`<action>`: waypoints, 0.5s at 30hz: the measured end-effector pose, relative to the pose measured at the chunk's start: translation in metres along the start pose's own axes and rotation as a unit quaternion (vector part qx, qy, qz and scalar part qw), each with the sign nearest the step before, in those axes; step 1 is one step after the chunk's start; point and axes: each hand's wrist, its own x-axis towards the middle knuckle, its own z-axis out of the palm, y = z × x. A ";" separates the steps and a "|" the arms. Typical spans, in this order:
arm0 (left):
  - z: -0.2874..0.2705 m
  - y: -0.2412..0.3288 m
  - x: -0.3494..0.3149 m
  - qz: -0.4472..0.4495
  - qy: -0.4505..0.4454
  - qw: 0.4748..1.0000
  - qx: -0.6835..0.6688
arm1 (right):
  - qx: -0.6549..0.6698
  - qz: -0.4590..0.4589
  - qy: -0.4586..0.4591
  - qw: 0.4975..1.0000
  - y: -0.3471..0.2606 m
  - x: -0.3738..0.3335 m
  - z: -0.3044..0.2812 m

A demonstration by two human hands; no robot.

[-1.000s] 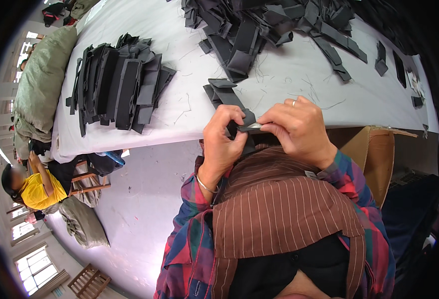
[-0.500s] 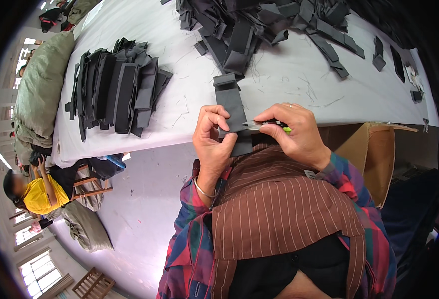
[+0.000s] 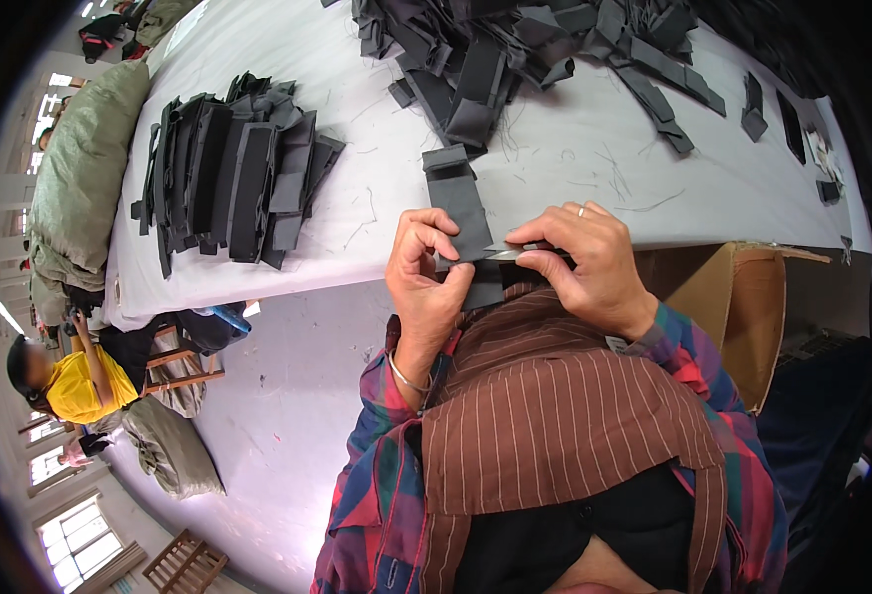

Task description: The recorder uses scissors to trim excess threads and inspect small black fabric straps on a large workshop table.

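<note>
At the table's near edge my left hand (image 3: 426,262) pinches a dark grey fabric strip (image 3: 461,206) between thumb and fingers. The strip has a folded far end lying on the table, and its near end hangs over the edge. From the right, my right hand (image 3: 584,255) closes around small thread snips (image 3: 502,251). Their silver blades point left and touch or nearly touch the strip's right side beside my left thumb. Most of the snips' handle is hidden in my palm.
A row of stacked dark strips (image 3: 233,178) lies on the white table (image 3: 357,247) at left. A loose heap of strips (image 3: 476,79) covers the far side. An open cardboard box (image 3: 753,307) stands below the edge at right. A person in yellow (image 3: 85,386) sits at far left.
My right hand has turned slightly, and the snips' green part no longer shows. The strip and my left hand stay nearly in place.
</note>
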 end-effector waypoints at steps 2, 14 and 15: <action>0.000 0.000 0.000 0.002 0.000 1.000 0.002 | -0.008 -0.007 -0.003 1.000 -0.001 0.000 0.001; -0.002 0.001 -0.002 0.002 0.012 1.000 0.013 | -0.002 0.009 -0.004 1.000 -0.002 -0.001 0.007; -0.002 0.000 -0.002 0.006 0.011 1.000 0.014 | -0.009 0.002 0.002 1.000 -0.003 0.000 0.008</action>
